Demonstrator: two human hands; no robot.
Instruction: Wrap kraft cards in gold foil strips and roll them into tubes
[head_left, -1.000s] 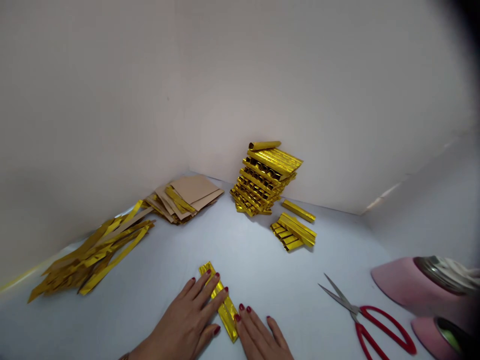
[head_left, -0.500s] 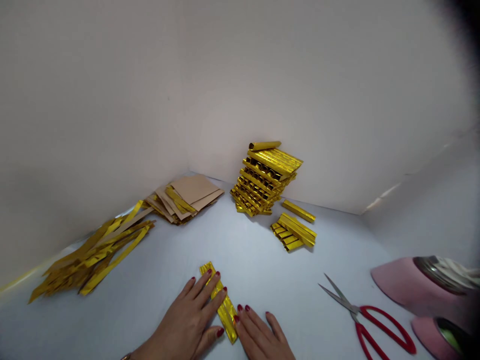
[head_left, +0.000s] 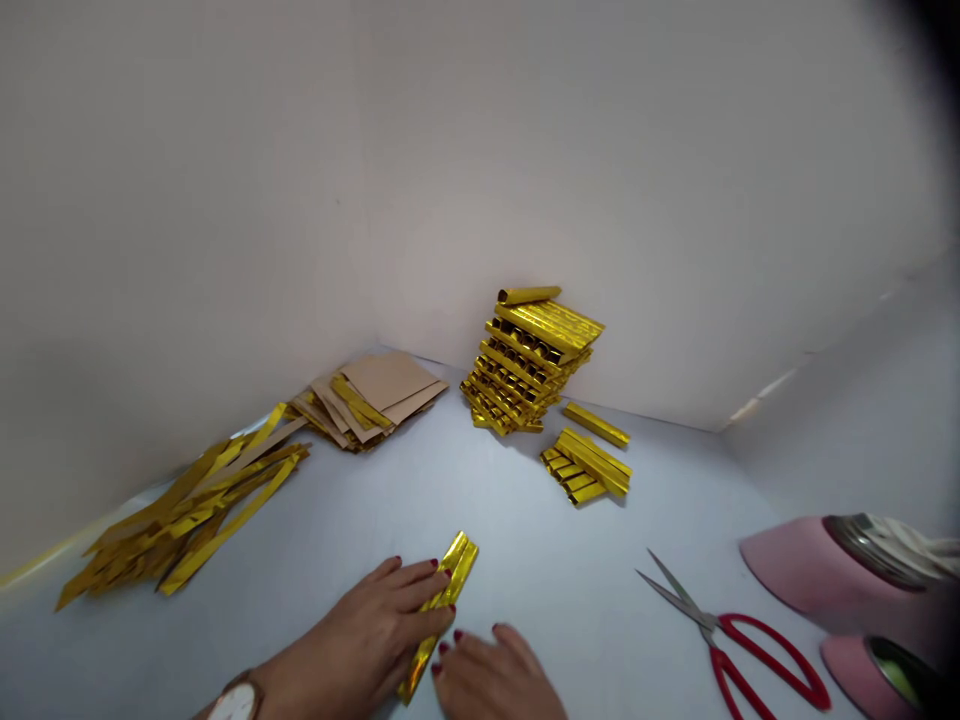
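Observation:
A folded gold foil bar (head_left: 442, 595) lies slantwise on the white table (head_left: 510, 540) near the front edge, its far end pointing up and right. My left hand (head_left: 367, 640) lies over its middle with fingers stretched flat on it; a watch is on that wrist. My right hand (head_left: 491, 680) is just to the right of the bar's near end, fingers curled with the tips touching the foil. Red nail polish shows on both hands.
A tall stack of gold bars (head_left: 532, 360) stands at the back wall, with a smaller gold group (head_left: 589, 460) in front. Brown card sheets (head_left: 375, 395) and long gold strips (head_left: 180, 515) lie left. Red-handled scissors (head_left: 739, 645) and pink objects (head_left: 817, 575) lie right.
The gold bar has turned from pointing up-left to pointing up-right. Both hands slid back toward me, and the right hand's fingers curled in.

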